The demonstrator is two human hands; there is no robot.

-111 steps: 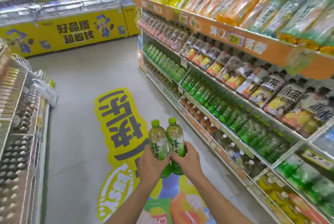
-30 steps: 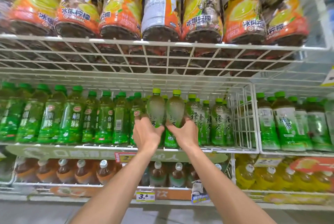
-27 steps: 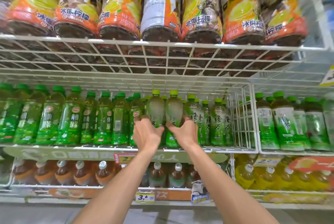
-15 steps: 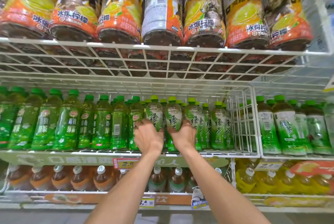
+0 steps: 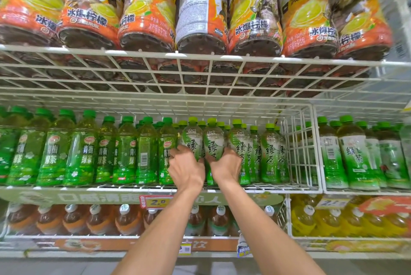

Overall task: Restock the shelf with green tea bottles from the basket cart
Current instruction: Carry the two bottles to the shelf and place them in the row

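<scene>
White wire shelving fills the head view, three tiers deep. I see the middle shelf [image 5: 262, 187] carrying rows of upright green-capped bottles behind a wire divider [image 5: 298, 148] on its right side. My left hand [image 5: 185, 169] is wrapped around the lower body of one green tea bottle [image 5: 192, 139]; my right hand [image 5: 225, 167] is wrapped around a second green tea bottle [image 5: 214, 140]. Both bottles stand upright, side by side and touching, at the front edge of the middle shelf. Just to their left stands a row of plum green tea bottles [image 5: 84, 150] with darker caps; just to their right stand matching green tea bottles [image 5: 270, 152]. Above, large lemon tea bottles [image 5: 255, 19] rest on the top wire shelf [image 5: 200, 57]. Below, brown tea bottles [image 5: 97, 219] with white caps sit behind a price tag [image 5: 156, 201] reading 2.0. Yellow drink bottles [image 5: 333, 221] occupy the lower right compartment.
</scene>
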